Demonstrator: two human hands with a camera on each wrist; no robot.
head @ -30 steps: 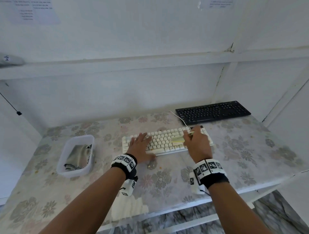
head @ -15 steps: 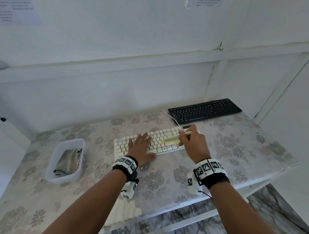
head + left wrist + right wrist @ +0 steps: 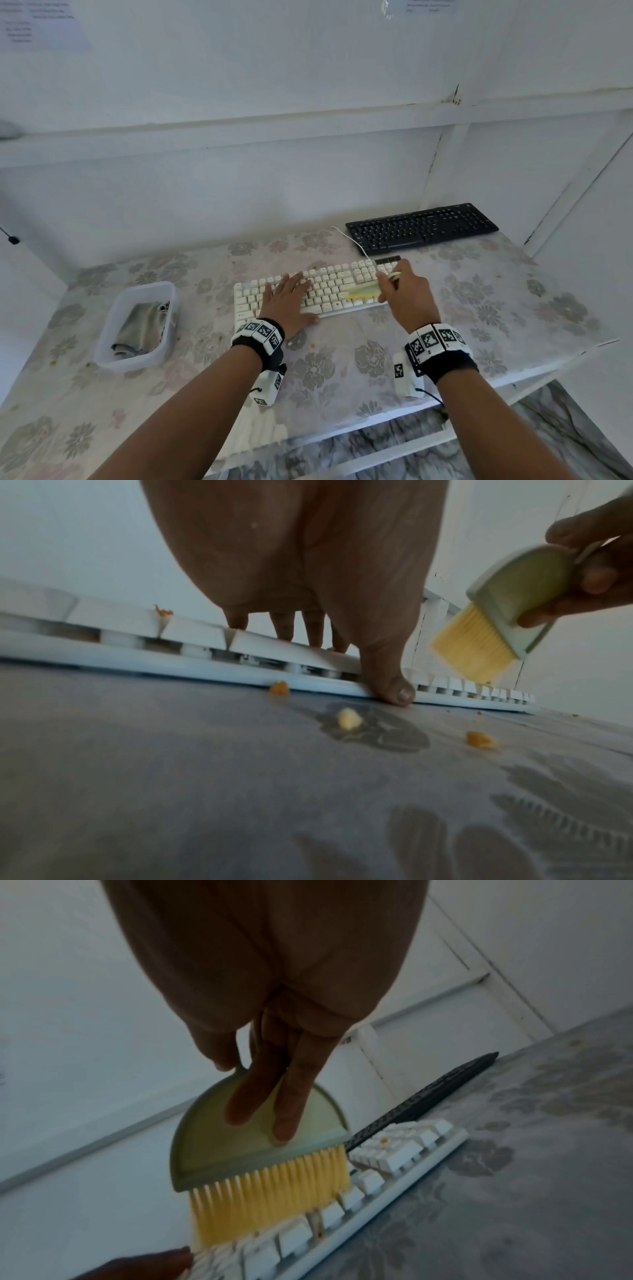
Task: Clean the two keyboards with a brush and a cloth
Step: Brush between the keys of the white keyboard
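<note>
Two keyboards lay on the table: the white keyboard [image 3: 318, 291] at centre, the black keyboard [image 3: 423, 226] at 1 o'clock. The white one was pressed flat by the left hand [image 3: 291, 298], fingers straight. The brush [image 3: 260, 1153] was gripped by the right hand [image 3: 407, 294], bristles on the keys. Crumbs [image 3: 347, 718] could be flicked back between keycaps by hard strokes. The cloth [image 3: 142, 327] sat in the plastic tub [image 3: 106, 356] at 9 o'clock.

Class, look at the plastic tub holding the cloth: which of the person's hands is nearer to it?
Left. The left hand rests flat on the white keyboard, just right of the tub. The right hand, holding the brush, is farther right.
</note>
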